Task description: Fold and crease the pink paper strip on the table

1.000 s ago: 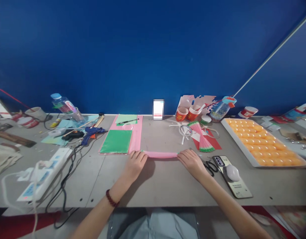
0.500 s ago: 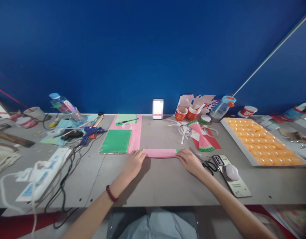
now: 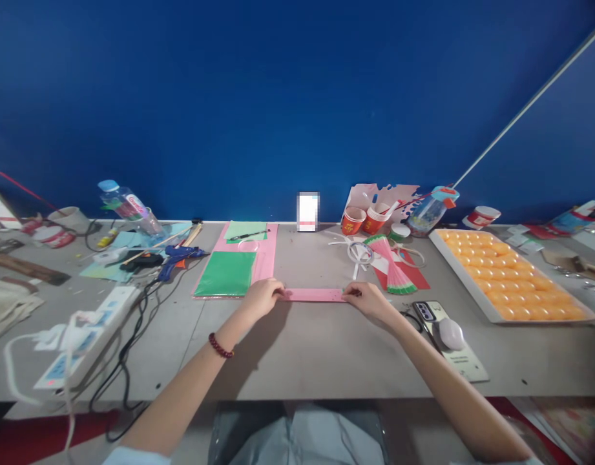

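Observation:
A pink paper strip [image 3: 313, 295] stretches level between my two hands over the middle of the desk. My left hand [image 3: 267, 294] pinches its left end, fingers closed, near a pack of green paper [image 3: 228, 274]. The strip's right end is in the closed fingertips of my right hand [image 3: 366, 296]. Both ends of the strip are partly covered by my fingers. Beyond my right hand lies a pleated pink paper fan with green edges [image 3: 393, 263], pinched at its middle. Black-handled scissors [image 3: 412, 320] are mostly hidden behind my right wrist.
A phone [image 3: 464, 361] with a white case on it lies at right, by a tray of orange balls [image 3: 515, 278]. Red paper cups [image 3: 354, 221] stand at the back. On the left are a blue glue gun [image 3: 178, 259], a power strip [image 3: 91, 336] and loose cables.
Both hands have risen a little from the desk with the pink strip between them. The strip's green end parts, visible before, are now out of sight.

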### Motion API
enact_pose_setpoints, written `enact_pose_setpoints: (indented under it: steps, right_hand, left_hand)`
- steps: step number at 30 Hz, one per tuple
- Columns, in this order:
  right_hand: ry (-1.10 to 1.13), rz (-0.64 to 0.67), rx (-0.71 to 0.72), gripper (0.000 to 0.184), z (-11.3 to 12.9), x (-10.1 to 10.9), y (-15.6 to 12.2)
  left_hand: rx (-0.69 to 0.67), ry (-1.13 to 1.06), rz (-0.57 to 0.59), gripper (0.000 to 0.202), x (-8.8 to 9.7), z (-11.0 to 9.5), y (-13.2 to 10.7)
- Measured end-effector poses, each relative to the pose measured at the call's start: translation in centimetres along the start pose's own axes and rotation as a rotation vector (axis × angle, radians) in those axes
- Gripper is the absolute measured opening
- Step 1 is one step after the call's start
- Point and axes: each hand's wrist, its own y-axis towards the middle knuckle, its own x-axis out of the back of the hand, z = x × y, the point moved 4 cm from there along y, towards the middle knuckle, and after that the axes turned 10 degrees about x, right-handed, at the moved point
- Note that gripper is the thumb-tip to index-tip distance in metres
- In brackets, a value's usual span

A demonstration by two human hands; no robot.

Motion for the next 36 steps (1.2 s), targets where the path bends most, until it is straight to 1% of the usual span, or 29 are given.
enact_pose_setpoints:
  steps: [4,9,13,16,20,23,28,33,36]
  right_hand:
    - [-0.014,0.038,-0.04,0.016,-0.5,0.1,0.4]
    - [0.005,0.071,-0.043,0.017,-0.6,0.2,0.8]
    - [0.031,0.084,-0.058,0.018,-0.7,0.3,0.9]
    - [0.04,0.078,-0.059,0.017,-0.9,0.2,0.8]
    - [0.038,0.035,-0.06,0.017,-1.2,0.0,0.4]
    - [0.041,0.013,-0.064,0.017,-1.3,-0.2,0.2]
    - [0.059,-0.02,-0.039,0.018,-1.1,-0.3,0.0]
    - [-0.029,0.045,-0.044,0.017,-0.5,0.0,0.5]
    - [-0.032,0.095,-0.052,0.016,-0.1,0.4,1.1]
  left_hand:
    - [0.018,-0.015,0.018,0.017,-0.2,0.2,0.2]
    - [-0.025,0.094,-0.027,0.023,0.1,-0.7,-0.2]
    - [-0.021,0.128,-0.017,0.023,0.3,-1.0,-0.2]
    - [-0.045,0.142,-0.018,0.023,0.2,-0.9,-0.1]
    - [-0.075,0.147,-0.019,0.025,0.1,-0.7,-0.1]
    - [-0.064,0.128,0.002,0.025,0.2,-0.7,-0.1]
    - [-0.007,0.084,0.06,0.023,0.6,-0.5,0.3]
    - [0.029,0.066,0.12,0.023,0.7,-0.1,1.1]
    - [0.048,0.055,0.153,0.024,0.6,0.1,1.5]
